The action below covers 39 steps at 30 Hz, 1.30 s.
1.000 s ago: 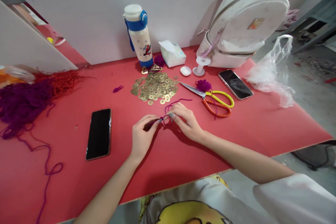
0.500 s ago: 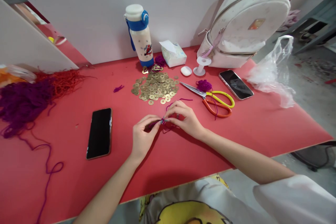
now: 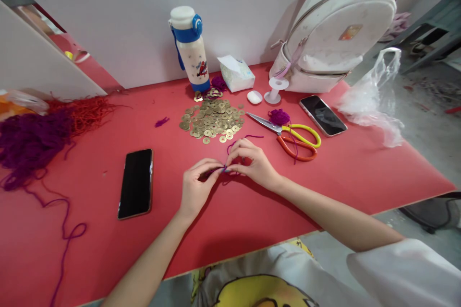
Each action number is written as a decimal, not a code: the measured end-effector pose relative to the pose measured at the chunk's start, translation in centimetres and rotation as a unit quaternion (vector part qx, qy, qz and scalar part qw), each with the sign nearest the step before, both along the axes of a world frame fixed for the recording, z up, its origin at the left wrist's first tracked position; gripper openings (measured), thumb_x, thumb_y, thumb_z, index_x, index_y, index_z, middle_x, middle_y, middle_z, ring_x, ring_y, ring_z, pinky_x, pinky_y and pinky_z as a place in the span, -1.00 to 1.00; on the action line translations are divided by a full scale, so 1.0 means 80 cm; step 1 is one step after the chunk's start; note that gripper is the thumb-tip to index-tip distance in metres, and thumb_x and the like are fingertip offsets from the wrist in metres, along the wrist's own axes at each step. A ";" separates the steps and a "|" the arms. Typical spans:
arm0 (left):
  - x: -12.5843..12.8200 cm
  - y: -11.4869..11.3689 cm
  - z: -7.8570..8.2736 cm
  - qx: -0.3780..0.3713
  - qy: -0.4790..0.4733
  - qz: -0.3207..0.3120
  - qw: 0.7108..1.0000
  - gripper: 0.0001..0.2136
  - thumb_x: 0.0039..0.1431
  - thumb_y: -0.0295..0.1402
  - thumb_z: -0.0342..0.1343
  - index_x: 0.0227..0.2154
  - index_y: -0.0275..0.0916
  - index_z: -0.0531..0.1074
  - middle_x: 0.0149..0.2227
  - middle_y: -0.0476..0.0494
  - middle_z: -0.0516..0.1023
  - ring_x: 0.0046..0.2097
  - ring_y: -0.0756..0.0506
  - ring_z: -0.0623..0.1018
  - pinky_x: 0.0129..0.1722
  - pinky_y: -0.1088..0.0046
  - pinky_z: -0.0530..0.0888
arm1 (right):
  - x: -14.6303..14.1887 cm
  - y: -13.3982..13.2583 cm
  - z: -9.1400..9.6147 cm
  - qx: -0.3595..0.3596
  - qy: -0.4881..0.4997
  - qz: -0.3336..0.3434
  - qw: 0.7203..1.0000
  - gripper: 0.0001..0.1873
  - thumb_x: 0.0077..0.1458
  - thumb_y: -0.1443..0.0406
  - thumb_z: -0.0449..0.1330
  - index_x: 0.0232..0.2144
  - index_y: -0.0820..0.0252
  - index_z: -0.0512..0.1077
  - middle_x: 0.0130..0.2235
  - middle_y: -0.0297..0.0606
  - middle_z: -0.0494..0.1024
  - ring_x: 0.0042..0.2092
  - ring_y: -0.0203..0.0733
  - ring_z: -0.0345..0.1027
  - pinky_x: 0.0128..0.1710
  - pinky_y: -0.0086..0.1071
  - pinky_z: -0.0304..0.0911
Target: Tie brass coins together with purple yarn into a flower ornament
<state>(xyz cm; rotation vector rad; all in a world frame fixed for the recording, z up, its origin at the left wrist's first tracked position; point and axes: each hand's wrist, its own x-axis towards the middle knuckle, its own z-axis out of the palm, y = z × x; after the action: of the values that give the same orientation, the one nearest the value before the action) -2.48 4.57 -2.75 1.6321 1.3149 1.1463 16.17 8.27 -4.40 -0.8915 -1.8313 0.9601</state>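
Observation:
Purple cord runs between my two hands, with loose strands lying on the red table beneath them. My left hand is closed, thumb and forefinger pinching the cord; something dark and flat, perhaps coins, shows partly inside its fingers. My right hand pinches the same cord close to the left fingertips, and the two hands nearly touch. Just beyond them lies a heap of brass-coloured coins with holes. Scissors with one yellow and one orange handle lie right of the heap, beside a small ball of purple cord.
A black phone lies left of my hands, another phone at right. Behind stand a bottle, a tissue pack, a white spool and a backpack. Purple yarn piles up at far left.
The fingertips have shifted slightly at the pinched spot, and the cord there looks drawn in closer between them. The other things on the table lie as before.

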 end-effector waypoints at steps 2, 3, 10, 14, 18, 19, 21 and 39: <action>-0.001 0.001 -0.001 -0.005 -0.003 -0.003 1.000 -0.90 0.16 -0.45 0.19 -0.41 -0.23 0.61 -0.35 -0.10 0.64 -0.30 -0.04 0.61 -0.29 0.54 0.53 | 0.000 0.000 0.001 -0.010 0.004 -0.002 1.000 -0.86 0.15 0.23 0.32 -0.42 0.14 0.53 -0.33 -0.26 0.46 -0.23 -0.17 0.32 -0.20 -0.28 0.27; -0.001 0.001 -0.002 -0.007 -0.004 -0.005 1.000 -0.90 0.16 -0.45 0.19 -0.40 -0.23 0.61 -0.34 -0.10 0.64 -0.29 -0.05 0.61 -0.27 0.53 0.54 | -0.001 0.000 0.002 -0.018 0.008 -0.004 1.000 -0.85 0.15 0.22 0.31 -0.42 0.14 0.53 -0.33 -0.26 0.45 -0.23 -0.17 0.32 -0.21 -0.29 0.27; -0.003 0.003 -0.003 -0.003 -0.007 -0.006 1.000 -0.90 0.18 -0.43 0.19 -0.38 -0.22 0.61 -0.32 -0.10 0.64 -0.27 -0.05 0.61 -0.25 0.52 0.54 | -0.002 0.000 0.006 -0.100 0.051 0.004 0.994 -0.80 0.19 0.17 0.26 -0.39 0.16 0.50 -0.32 -0.28 0.39 -0.38 -0.27 0.27 -0.36 -0.35 0.27; -0.005 0.004 -0.005 -0.006 -0.001 0.007 1.000 -0.90 0.18 -0.43 0.18 -0.37 -0.22 0.61 -0.31 -0.10 0.64 -0.25 -0.05 0.61 -0.21 0.50 0.54 | -0.002 -0.001 0.007 -0.100 0.042 -0.005 0.994 -0.84 0.24 0.20 0.20 -0.33 0.17 0.44 -0.28 -0.29 0.36 -0.41 -0.31 0.23 -0.36 -0.36 0.27; -0.008 0.005 -0.008 -0.018 0.000 0.018 1.000 -0.90 0.18 -0.42 0.18 -0.35 -0.23 0.60 -0.28 -0.12 0.64 -0.22 -0.07 0.61 -0.17 0.48 0.54 | -0.001 -0.001 0.009 -0.083 0.033 -0.013 0.996 -0.88 0.27 0.23 0.15 -0.25 0.15 0.43 -0.26 -0.28 0.37 -0.35 -0.28 0.26 -0.31 -0.35 0.26; -0.009 0.005 -0.009 -0.021 -0.002 0.018 1.000 -0.90 0.18 -0.41 0.18 -0.35 -0.23 0.60 -0.28 -0.13 0.64 -0.21 -0.07 0.61 -0.17 0.47 0.54 | -0.001 -0.001 0.009 -0.079 0.034 -0.010 0.996 -0.89 0.26 0.24 0.16 -0.24 0.15 0.44 -0.26 -0.28 0.38 -0.34 -0.28 0.26 -0.31 -0.35 0.26; -0.008 0.005 -0.009 -0.022 -0.006 0.016 1.000 -0.90 0.18 -0.41 0.18 -0.35 -0.23 0.60 -0.28 -0.13 0.64 -0.22 -0.08 0.61 -0.17 0.46 0.55 | 0.000 -0.001 0.009 -0.071 0.032 -0.001 0.997 -0.90 0.24 0.25 0.19 -0.22 0.15 0.45 -0.25 -0.27 0.40 -0.32 -0.26 0.27 -0.29 -0.35 0.26; -0.001 0.004 -0.001 -0.019 0.027 0.001 0.999 -0.90 0.17 -0.41 0.18 -0.38 -0.24 0.60 -0.31 -0.15 0.65 -0.26 -0.09 0.61 -0.21 0.44 0.55 | -0.001 0.008 0.012 -0.372 0.248 0.095 0.889 -0.82 0.02 0.19 0.18 -0.39 0.14 0.28 -0.51 -0.44 0.18 -0.53 -0.35 -0.03 -0.55 -0.44 -0.05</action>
<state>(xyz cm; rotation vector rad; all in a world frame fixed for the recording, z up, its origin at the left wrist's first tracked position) -2.55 4.87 -2.84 1.6436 1.3650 1.0792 16.10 8.88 -3.46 -0.7926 -1.1083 1.8896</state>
